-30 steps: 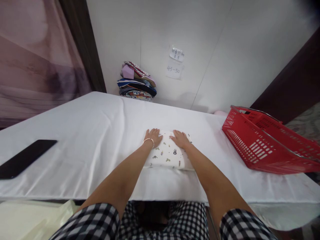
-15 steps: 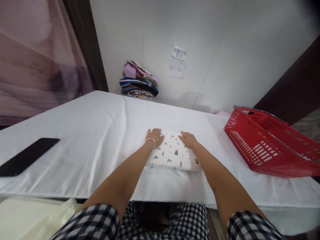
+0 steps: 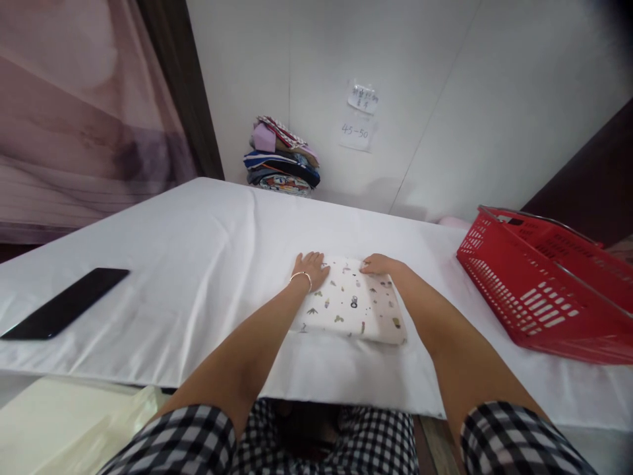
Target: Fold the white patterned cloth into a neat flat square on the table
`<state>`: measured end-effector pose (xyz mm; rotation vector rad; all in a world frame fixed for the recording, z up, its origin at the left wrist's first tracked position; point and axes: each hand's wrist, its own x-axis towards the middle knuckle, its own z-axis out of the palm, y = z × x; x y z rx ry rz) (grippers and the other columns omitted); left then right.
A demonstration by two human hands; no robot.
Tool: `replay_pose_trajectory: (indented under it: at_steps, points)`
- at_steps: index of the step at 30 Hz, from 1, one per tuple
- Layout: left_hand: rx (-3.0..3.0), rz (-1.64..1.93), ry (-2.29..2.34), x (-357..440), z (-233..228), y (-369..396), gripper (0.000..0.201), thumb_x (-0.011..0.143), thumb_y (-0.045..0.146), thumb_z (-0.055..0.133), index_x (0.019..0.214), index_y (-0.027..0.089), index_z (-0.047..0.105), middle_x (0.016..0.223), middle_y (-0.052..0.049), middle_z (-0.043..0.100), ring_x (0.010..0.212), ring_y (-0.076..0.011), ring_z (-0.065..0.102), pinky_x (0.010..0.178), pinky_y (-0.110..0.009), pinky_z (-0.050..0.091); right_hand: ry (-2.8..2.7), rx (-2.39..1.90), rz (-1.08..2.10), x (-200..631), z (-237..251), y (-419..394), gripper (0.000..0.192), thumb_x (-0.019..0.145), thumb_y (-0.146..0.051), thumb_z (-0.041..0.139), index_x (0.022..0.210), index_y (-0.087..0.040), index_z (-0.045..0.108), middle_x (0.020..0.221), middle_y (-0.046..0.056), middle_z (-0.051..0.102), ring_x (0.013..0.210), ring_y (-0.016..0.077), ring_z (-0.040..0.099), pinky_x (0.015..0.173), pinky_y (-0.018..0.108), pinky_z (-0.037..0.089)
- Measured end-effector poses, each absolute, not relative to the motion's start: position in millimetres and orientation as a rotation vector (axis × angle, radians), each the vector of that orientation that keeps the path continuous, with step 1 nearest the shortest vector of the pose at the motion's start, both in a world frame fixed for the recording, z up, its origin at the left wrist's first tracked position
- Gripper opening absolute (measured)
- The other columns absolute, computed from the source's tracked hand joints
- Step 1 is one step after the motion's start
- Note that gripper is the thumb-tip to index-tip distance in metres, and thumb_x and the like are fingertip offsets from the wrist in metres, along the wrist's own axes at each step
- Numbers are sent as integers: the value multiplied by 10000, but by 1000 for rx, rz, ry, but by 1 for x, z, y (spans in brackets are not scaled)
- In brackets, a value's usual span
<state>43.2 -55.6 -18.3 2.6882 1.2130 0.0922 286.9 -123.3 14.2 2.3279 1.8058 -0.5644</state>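
A folded white cloth (image 3: pixel 352 303) with small printed figures lies flat on the white-covered table (image 3: pixel 188 264), near its front edge. My left hand (image 3: pixel 310 269), with a thin bracelet at the wrist, rests palm down on the cloth's far left corner, fingers spread. My right hand (image 3: pixel 380 264) lies on the cloth's far edge, right of the middle, its fingers curled at the edge. Neither hand lifts the cloth.
A red plastic basket (image 3: pixel 544 284) stands on the table to the right. A black phone (image 3: pixel 66 310) lies near the left edge. A stack of folded colourful clothes (image 3: pixel 281 165) sits at the back against the wall, below two paper notes (image 3: pixel 359 119).
My right hand has slid from the middle of the cloth toward its far right edge, uncovering the printed top. The left hand has stayed at the far left corner.
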Motion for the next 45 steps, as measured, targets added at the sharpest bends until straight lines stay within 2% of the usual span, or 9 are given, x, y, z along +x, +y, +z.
replay_pose_trajectory:
  at_steps: [8,16,25,32,34,36,39,41,45]
  points:
    - [2688,102,1211,43,-21,-54,588,879,462,176,1400,207,275,1476,-34,283,1365,-190,181,1120,-456,69,1516,2314,-744,293,29,-98,721,505,-577,745,1107,-195,639,1216,135,574,1031,343,567,808,435,460]
    - [2680,130,1208,43,-23,-53,572,879,471,188,1393,238,284,1472,-25,294,1366,-192,184,1121,-450,71,1665,2310,-757,288,35,-113,688,616,-505,694,1210,-188,554,1316,117,489,1100,311,526,825,372,458]
    - [2631,249,1132,35,-15,-48,674,808,448,384,1417,225,200,1451,-66,328,1348,-200,233,1116,-452,90,1876,2253,-221,240,81,-157,415,711,-347,612,1101,-217,550,1060,77,626,912,247,580,677,287,415]
    - [2890,360,857,27,33,-40,851,681,328,548,1428,264,147,1500,-7,215,1376,-222,130,1116,-459,0,2024,2135,59,196,117,-213,292,781,-326,531,1058,-235,530,989,56,641,884,224,569,673,265,348]
    - [2927,286,754,27,49,-41,864,650,332,581,1419,276,190,1484,-10,261,1367,-230,164,1114,-450,32,2087,2105,115,188,128,-225,239,795,-324,517,1017,-237,538,979,47,637,882,217,562,672,262,338]
    - [2937,157,693,26,63,-45,793,640,346,595,1375,297,302,1389,-9,431,1303,-234,315,1103,-427,107,2137,2079,171,182,138,-235,199,807,-318,504,984,-236,545,956,42,635,862,206,558,663,260,328]
    - [2963,-39,710,24,88,-53,474,668,386,566,1134,302,565,1082,15,652,1060,-215,550,997,-347,303,2176,2060,264,183,154,-243,169,801,-291,512,952,-229,555,917,36,633,830,192,552,647,254,317]
    - [3036,1,756,20,111,-56,310,682,398,552,944,256,636,1004,-5,664,959,-212,585,876,-311,381,2184,2100,368,189,165,-244,173,795,-268,517,956,-222,559,909,36,632,819,189,546,643,253,316]
    - [3195,608,818,10,160,-63,221,748,289,512,915,184,612,986,-78,626,954,-231,556,835,-355,352,2221,2217,810,208,184,-241,296,791,-196,504,1085,-188,538,983,73,617,874,215,523,705,288,338]
